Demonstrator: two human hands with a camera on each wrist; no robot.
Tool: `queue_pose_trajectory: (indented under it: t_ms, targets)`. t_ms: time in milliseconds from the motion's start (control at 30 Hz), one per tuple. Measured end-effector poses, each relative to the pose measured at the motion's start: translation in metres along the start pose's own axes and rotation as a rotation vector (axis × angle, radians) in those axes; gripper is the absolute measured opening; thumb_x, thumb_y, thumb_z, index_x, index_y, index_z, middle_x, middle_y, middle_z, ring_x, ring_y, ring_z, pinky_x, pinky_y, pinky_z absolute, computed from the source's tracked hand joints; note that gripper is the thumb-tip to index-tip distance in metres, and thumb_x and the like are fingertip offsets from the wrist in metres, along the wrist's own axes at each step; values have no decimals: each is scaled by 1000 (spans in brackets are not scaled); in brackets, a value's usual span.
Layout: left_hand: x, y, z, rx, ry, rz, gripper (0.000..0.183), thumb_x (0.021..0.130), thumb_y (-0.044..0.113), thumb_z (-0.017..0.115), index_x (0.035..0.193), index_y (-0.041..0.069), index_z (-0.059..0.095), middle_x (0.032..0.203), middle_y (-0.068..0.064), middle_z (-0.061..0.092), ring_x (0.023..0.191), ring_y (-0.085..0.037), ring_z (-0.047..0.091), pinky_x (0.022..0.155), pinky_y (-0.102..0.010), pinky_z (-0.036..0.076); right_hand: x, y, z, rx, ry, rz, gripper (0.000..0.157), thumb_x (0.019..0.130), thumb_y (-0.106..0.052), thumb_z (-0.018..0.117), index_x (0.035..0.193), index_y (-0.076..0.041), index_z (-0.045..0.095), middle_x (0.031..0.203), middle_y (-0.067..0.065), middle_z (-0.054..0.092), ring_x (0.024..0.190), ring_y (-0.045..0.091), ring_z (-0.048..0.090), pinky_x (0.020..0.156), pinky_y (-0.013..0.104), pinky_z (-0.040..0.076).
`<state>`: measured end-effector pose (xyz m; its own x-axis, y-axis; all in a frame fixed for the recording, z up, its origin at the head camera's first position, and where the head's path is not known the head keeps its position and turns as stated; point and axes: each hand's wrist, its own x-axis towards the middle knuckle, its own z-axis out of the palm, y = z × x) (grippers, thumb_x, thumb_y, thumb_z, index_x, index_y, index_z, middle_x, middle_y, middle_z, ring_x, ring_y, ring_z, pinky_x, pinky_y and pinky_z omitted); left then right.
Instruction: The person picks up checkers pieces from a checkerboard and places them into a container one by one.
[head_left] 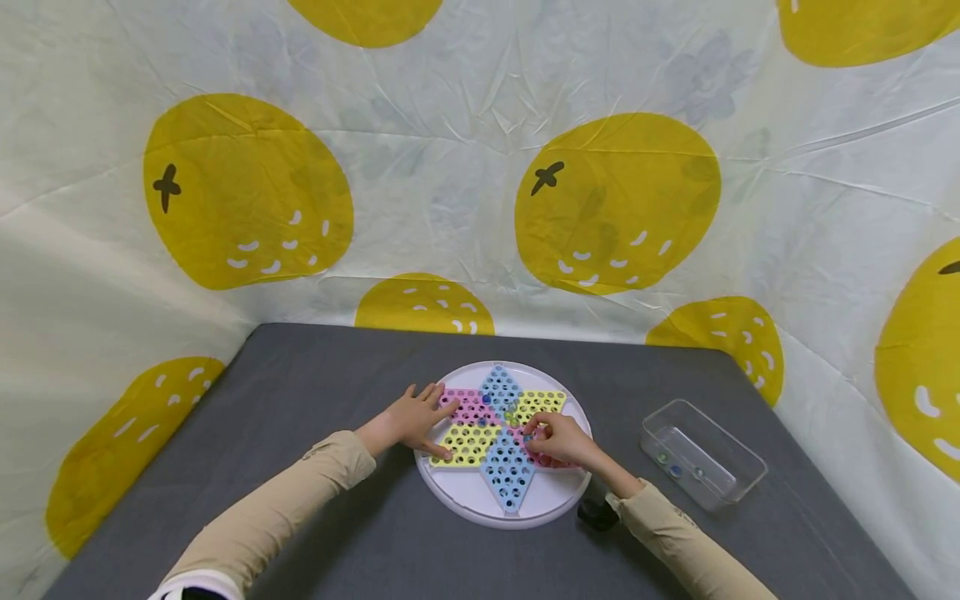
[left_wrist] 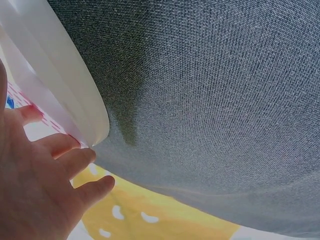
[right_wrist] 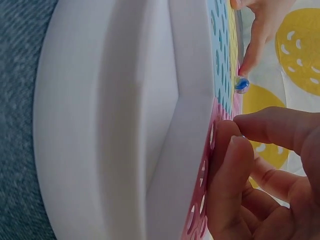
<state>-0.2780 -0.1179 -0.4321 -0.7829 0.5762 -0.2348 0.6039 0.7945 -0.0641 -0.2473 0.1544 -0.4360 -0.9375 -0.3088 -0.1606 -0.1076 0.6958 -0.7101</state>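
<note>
At the far left, a pale cloth (head_left: 45,275) printed with large yellow fruit hangs in creased folds, walling in that side, and a yellow print slants down beside the dark grey desk (head_left: 337,367). The desk's covering is matt, and the left wrist view shows its fine woven texture and a soft shadow beside the board's edge. A beige sleeve leads to the left hand (head_left: 408,421), its fingers spread over the left rim of a round white board (head_left: 472,500). The board lies flat on the desk, its star of pink, yellow and blue holed sections in the middle. Two dark blue marbles (head_left: 487,399) sit left of its centre, and yellowish-green marbles (head_left: 512,417) cluster near the middle. Just right of these, low over a pink section, the right hand (head_left: 566,442) pinches a small marble (head_left: 527,437) between thumb and fingers, most of it hidden. A black object (head_left: 597,514), hard to identify, lies beside the board near the right sleeve. Farther right, a clear box (head_left: 738,443) holds several marbles (head_left: 676,472); beyond it the cloth closes in the right side.
</note>
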Motion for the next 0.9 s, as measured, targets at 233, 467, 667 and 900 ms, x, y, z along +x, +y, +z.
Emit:
queue_pose_trajectory:
  t_ms: [233,467,667,900]
  targets:
    - [0,1,0,0,13,-5,93,69,70,53,142,18,26,147,-19,19,135,-35,21,104,-56,20,-1,2,-1,18,1,-8,16,77,-13,66,90,-7,60,55,-1,52,45,9,50,40,19,38]
    - [1,1,2,12,9,-9,93,70,71,51,142,19,25,148,-19,18,135,-35,20,105,-55,20,-2,3,-3,56,-21,-33,19,78,-15,65,92,-4,59,55,-1,53,45,9,50,42,20,40]
    - [0,2,0,5,8,-6,92,70,69,53,142,19,26,147,-20,19,135,-36,20,104,-55,21,-5,3,-5,62,-34,-57,19,79,-17,64,92,-4,60,56,-2,53,44,8,50,42,23,43]
    - [-1,3,-1,27,11,-4,92,70,69,53,141,18,26,147,-20,20,135,-36,22,103,-55,22,-8,2,-9,61,-41,-51,17,81,-19,63,92,-6,59,60,2,57,46,10,52,42,25,45]
